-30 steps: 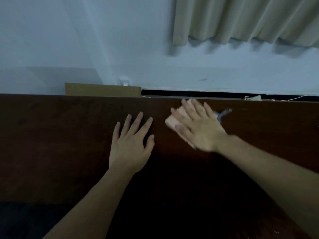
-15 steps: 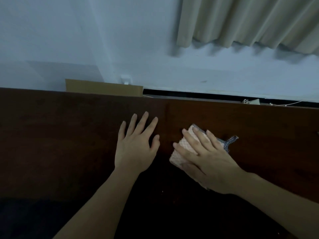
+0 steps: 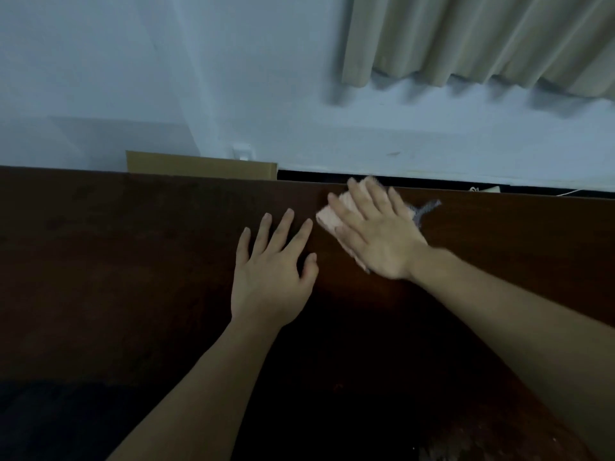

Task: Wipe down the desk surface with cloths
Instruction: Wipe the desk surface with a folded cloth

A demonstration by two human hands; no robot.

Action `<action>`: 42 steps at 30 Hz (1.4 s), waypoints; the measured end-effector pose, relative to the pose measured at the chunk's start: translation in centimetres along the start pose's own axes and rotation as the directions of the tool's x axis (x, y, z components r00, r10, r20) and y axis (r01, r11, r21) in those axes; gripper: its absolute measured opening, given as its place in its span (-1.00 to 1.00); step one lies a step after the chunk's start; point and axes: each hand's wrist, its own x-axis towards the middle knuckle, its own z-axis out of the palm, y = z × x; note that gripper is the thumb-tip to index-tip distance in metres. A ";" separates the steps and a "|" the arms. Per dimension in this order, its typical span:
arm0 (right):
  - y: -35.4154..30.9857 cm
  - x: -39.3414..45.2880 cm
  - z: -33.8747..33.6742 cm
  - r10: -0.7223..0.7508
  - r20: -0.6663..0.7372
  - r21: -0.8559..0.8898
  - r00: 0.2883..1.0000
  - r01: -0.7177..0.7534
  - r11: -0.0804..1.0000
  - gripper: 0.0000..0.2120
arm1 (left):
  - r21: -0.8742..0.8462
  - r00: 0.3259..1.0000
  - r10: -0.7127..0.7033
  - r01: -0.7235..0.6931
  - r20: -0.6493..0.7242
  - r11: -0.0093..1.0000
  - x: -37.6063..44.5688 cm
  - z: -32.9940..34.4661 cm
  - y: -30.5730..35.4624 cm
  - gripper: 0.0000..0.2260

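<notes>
A dark brown wooden desk (image 3: 133, 261) fills the lower view. My right hand (image 3: 376, 234) lies flat with straight fingers on a folded pink cloth (image 3: 327, 217), pressing it onto the desk near the far edge. A grey mesh strip (image 3: 426, 209) of the cloth sticks out to the right of the hand. My left hand (image 3: 273, 274) rests flat on the bare desk, fingers spread, just left of the cloth and not touching it.
A flat cardboard piece (image 3: 199, 164) stands behind the desk's far edge at the left. A white wall with a socket (image 3: 244, 153) and a beige curtain (image 3: 482, 38) lie beyond. A dark gap with a white cable (image 3: 482, 189) runs behind the desk at right.
My right hand has pushed the cloth from the nearer part of the desk back out to the far edge. My left hand has stayed in place on the desk.
</notes>
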 end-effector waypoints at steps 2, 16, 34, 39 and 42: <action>-1.1 -4.7 0.8 -0.076 0.022 0.012 0.997 0.076 0.997 -0.36 | -0.011 1.000 -0.001 0.001 0.001 1.000 0.0 0.0 0.0 -0.49; 0.2 3.7 -0.9 0.122 -0.006 0.026 0.993 -0.121 0.992 -0.46 | 0.012 1.000 0.010 -0.009 -0.015 1.000 0.2 -0.1 0.1 -0.48; 3.1 0.5 -0.1 -0.015 -0.019 0.009 1.000 0.015 1.000 -0.43 | 0.039 0.999 -0.024 0.023 0.026 0.999 0.1 -0.4 0.4 -0.44; 1.7 2.6 -0.8 -0.026 -0.020 0.024 0.999 0.026 0.999 -0.43 | 0.023 1.000 -0.022 0.022 -0.017 0.999 -0.1 0.0 0.2 -0.37; 1.1 -1.1 0.1 -0.132 -0.011 0.021 0.991 0.132 0.991 -0.34 | 0.015 0.999 -0.028 0.029 -0.019 0.999 0.0 0.1 0.2 -0.39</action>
